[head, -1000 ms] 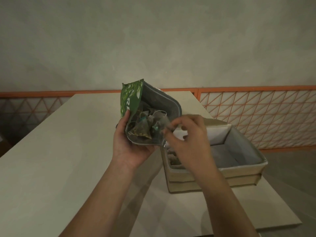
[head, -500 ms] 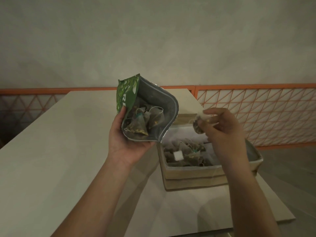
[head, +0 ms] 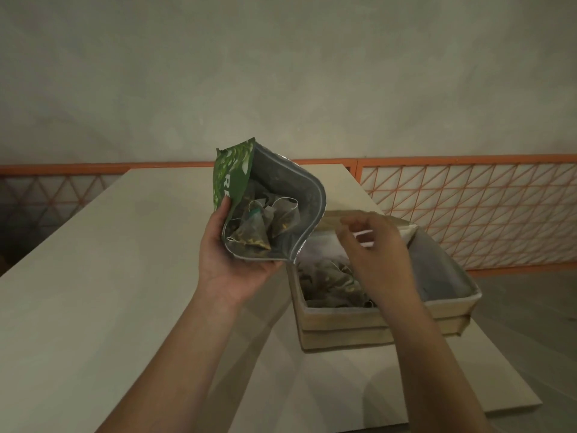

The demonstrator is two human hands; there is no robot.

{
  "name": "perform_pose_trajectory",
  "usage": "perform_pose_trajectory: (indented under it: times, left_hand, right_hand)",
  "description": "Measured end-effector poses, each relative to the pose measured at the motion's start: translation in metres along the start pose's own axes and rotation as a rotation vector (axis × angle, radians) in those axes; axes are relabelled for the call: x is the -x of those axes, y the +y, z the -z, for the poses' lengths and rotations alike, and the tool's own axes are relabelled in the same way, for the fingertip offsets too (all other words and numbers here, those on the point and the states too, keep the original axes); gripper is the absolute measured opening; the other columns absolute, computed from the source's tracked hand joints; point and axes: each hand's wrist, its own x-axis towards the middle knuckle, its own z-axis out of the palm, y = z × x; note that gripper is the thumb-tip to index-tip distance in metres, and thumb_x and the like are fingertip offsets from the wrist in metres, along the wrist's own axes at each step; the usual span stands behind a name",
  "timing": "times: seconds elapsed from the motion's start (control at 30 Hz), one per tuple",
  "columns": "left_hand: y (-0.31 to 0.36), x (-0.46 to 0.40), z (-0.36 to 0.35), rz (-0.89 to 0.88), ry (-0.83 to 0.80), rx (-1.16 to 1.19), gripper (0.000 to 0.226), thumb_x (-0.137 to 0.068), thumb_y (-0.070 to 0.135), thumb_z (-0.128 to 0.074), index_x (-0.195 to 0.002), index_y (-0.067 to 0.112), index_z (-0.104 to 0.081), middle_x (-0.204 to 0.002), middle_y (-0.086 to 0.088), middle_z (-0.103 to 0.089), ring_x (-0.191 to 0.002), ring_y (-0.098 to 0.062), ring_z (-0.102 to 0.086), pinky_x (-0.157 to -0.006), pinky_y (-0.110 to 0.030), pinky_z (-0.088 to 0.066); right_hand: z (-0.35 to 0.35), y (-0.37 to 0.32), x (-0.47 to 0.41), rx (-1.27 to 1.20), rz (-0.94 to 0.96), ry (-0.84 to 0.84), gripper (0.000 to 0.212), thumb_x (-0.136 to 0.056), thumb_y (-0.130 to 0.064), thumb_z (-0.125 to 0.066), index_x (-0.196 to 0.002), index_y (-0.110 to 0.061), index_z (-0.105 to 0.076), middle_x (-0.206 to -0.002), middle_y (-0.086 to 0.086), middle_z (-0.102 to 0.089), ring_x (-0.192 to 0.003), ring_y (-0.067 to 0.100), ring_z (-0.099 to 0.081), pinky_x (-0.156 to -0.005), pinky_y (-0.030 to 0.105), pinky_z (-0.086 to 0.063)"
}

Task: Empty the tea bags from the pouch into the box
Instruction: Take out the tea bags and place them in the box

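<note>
A big pale surface (head: 93, 276) fills the near and left side. Far behind it runs an orange fence (head: 468, 210) with crossed bars, going left to right. Above the fence stands a plain grey wall (head: 281, 73).

dim grey wall (head: 281, 73), orange lattice railing (head: 468, 198), pale table (head: 93, 276).

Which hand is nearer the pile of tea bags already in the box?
Right. The right hand hovers directly over the tea bags in the box, fingers loosely curled. The left hand is off to the box's left, gripping the pouch.
</note>
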Motion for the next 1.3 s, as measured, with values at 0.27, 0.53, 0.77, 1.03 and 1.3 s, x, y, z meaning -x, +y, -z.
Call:
perform_pose_trajectory:
  times: [0.27, 0.53, 0.77, 1.03, 1.3]
  left_hand:
    - [-0.001, -0.001, -0.001, -0.022, 0.058, -0.02, 0.06, -0.096, 0.055, -0.052, -0.141, 0.016, -0.059, -0.131, -0.011, -0.066, -0.114, -0.028, -0.066, -0.085, -0.037, -0.06]
    - [-0.002, 0.002, 0.0, -0.037, 0.086, -0.015, 0.055, -0.095, 0.055, -0.052, -0.119, 0.011, -0.074, -0.12, -0.01, -0.071, -0.103, -0.024, -0.07, -0.085, -0.033, -0.058]
    - [-0.001, -0.001, -0.003, -0.063, 0.072, -0.045, 0.058, -0.094, 0.058, -0.051, -0.129, 0.015, -0.07, -0.135, -0.013, -0.065, -0.11, -0.031, -0.068, -0.086, -0.037, -0.059]
    - [-0.002, -0.001, 0.0, -0.023, 0.002, -0.021, 0.057, -0.098, 0.057, -0.048, -0.142, 0.023, -0.058, -0.151, -0.009, -0.052, -0.139, -0.03, -0.047, -0.087, -0.04, -0.058]
    - [-0.007, -0.005, 0.0, -0.029, 0.006, -0.035, 0.056, -0.098, 0.057, -0.047, -0.142, 0.023, -0.058, -0.149, -0.009, -0.054, -0.132, -0.031, -0.056, -0.094, -0.044, -0.056]
  right_hand:
    - [-0.033, -0.053, 0.017, 0.199, 0.473, 0.06, 0.017, -0.08, -0.032, -0.072, -0.095, -0.025, -0.076, -0.087, -0.007, -0.062, -0.087, 0.016, -0.053, -0.076, 0.03, -0.039]
    - [-0.061, -0.058, 0.015, 0.434, 0.427, 0.083, 0.009, -0.081, -0.037, -0.069, -0.088, -0.035, -0.075, -0.09, -0.01, -0.065, -0.09, 0.018, -0.054, -0.074, 0.033, -0.023]
    - [-0.017, -0.061, 0.011, -0.245, 0.252, 0.073, 0.006, -0.089, -0.018, -0.068, -0.093, -0.021, -0.072, -0.093, -0.007, -0.065, -0.08, 0.004, -0.061, -0.067, 0.01, -0.045]
    - [0.041, -0.041, 0.005, -0.456, 0.052, 0.211, 0.013, -0.09, -0.024, -0.068, -0.096, -0.012, -0.063, -0.095, 0.003, -0.071, -0.085, 0.018, -0.069, -0.07, 0.03, -0.058]
    - [0.054, -0.001, -0.003, -0.336, -0.033, 0.172, 0.008, -0.09, -0.008, -0.066, -0.092, -0.014, -0.062, -0.092, 0.011, -0.067, -0.078, 0.029, -0.07, -0.066, 0.034, -0.059]
